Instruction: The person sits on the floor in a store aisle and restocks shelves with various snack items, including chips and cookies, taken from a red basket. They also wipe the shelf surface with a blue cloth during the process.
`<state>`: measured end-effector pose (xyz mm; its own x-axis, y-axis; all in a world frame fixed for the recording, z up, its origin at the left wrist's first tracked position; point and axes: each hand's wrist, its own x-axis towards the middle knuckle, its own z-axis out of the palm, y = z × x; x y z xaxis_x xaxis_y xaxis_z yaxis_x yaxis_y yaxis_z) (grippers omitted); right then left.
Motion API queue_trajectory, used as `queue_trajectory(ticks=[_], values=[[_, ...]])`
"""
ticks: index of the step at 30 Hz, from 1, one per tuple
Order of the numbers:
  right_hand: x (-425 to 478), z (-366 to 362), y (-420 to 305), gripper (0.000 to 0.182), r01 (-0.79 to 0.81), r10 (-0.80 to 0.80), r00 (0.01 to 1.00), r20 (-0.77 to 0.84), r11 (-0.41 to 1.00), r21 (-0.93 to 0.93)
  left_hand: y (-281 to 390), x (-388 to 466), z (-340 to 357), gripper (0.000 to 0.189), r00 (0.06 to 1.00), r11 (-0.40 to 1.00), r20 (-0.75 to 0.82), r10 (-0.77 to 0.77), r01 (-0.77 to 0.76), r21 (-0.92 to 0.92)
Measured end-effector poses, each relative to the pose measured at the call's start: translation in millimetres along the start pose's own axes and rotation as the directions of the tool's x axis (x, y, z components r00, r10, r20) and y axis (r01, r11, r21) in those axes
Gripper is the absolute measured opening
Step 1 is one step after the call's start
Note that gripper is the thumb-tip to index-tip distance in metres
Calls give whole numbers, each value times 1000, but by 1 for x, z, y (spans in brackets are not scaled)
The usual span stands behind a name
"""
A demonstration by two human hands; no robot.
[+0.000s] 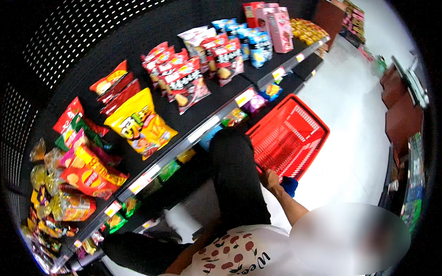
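My right hand (270, 178) is closed around the dark handle at the near side of a red plastic shopping basket (326, 132). The part of the basket's slotted inside that shows holds no goods. A dark blue item (289, 186), perhaps cloth, lies by my right wrist. My left forearm reaches down between my bent, black-clothed legs, and the left hand itself is hidden. Before me on a black shelf stand a yellow snack bag (141, 124), a red chip bag (93, 176), red-and-black snack bags (188, 84) and blue bags (257, 46).
Pink boxes (280, 32) and gold-wrapped items (307, 31) stand at the shelf's far end. Price tags line the shelf edge (203, 129). More packets, among them a green one (169, 169), lie on a lower shelf. Across the pale floor (348, 138) stands another display with brown panels (402, 117).
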<state>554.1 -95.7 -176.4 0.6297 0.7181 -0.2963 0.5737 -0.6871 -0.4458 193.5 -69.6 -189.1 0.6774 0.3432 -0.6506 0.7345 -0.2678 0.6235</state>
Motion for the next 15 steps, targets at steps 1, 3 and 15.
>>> queue_trajectory(ticks=[1,3,15], values=[[-2,-4,1,37,-4,4,1000,-9,1000,2,1,0,1,35,1000,1000,1,-6,6,7],[3,-9,14,41,22,-22,999,-48,1000,2,-1,-1,3,35,1000,1000,3,-17,17,12],[77,-65,47,53,-140,92,965,-248,973,-184,-15,-1,6,36,999,999,1,42,-42,-20]])
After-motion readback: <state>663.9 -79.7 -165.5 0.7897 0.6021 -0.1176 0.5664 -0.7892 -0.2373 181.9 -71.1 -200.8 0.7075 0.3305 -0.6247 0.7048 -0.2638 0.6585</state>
